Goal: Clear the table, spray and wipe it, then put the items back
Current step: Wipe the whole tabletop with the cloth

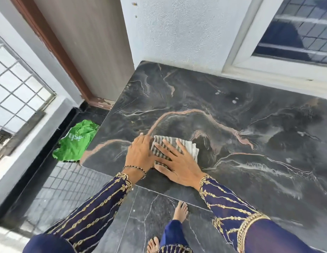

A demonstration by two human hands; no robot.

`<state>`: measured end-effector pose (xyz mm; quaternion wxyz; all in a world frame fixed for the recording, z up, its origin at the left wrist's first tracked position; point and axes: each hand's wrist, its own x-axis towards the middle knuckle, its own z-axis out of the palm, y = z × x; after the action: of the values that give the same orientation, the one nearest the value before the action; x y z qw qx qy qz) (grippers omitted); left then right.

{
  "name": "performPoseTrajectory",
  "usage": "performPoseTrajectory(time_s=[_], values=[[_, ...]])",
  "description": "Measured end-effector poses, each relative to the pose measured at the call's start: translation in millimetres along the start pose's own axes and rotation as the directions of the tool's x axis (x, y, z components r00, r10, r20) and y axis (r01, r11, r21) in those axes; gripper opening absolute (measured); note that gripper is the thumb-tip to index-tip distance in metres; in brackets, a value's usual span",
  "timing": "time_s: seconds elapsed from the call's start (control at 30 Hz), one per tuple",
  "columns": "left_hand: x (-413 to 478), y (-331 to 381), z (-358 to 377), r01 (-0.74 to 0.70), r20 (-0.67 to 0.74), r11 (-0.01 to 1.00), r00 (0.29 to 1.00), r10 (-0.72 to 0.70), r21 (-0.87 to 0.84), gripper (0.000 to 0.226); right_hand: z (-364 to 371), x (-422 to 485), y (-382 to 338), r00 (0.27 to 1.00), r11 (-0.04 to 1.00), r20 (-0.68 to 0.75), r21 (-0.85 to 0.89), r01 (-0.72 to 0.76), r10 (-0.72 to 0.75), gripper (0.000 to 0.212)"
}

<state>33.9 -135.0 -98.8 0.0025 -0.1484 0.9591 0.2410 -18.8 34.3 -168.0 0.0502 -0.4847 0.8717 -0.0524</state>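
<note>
We see the striped cloth (189, 146) folded flat on the near-left part of the worktop (232, 99). Our right hand (177, 167) lies on it, fingers spread straight and pressing down. Our left hand (139, 154) rests on its left edge, fingers also straight, gripping nothing. The cloth sits close to the worktop's near edge and left corner, and dark veined marble with pale smears stretches right and far. A green bag (76, 143) lies on the floor to the left, below a door (97, 42), and a window (296, 33) stands far right
</note>
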Motion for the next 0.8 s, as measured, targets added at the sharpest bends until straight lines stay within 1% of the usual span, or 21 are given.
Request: performPoseTrajectory(time_s=[0.07, 0.17, 0.3, 0.47, 0.63, 0.8], values=[[-14.6, 0.0, -3.2, 0.017, -0.001, 1.0, 1.0, -0.017, 0.001, 0.044, 3.3, -15.7, -18.9, 0.999, 0.999, 0.011, 0.007, 0.031, -0.031, 0.051], [-29.2, 5.2, -5.4, 0.029, 0.022, 1.0, 0.999, -0.029, 0.009, 0.048, 8.2, -36.8, -37.0, 0.997, 0.997, 0.04, -0.027, 0.069, -0.068, 0.051], [-36.4, 16.5, -3.2, 0.017, 0.047, 1.0, 0.999, -0.018, 0.018, 0.046, 5.9, -68.0, -39.1, 0.993, 0.992, 0.026, -0.042, 0.116, -0.115, 0.05], [-27.7, 31.6, 3.7, -0.028, 0.116, 0.999, 0.993, 0.024, 0.034, 0.042, 3.8, -95.5, -18.2, 0.992, 0.993, 0.033, -0.016, 0.121, -0.12, 0.052], [-9.6, 43.2, 17.0, -0.062, 0.141, 0.998, 0.988, 0.059, 0.014, 0.042, 3.9, -88.5, 10.2, 0.988, 0.988, 0.005, -0.015, 0.154, -0.154, 0.052], [24.0, 60.4, 32.3, -0.059, 0.183, 0.997, 0.981, 0.065, -0.042, 0.039, -2.0, -59.8, 63.2, 0.995, 0.996, -0.036, -0.016, 0.089, -0.089, 0.048]])
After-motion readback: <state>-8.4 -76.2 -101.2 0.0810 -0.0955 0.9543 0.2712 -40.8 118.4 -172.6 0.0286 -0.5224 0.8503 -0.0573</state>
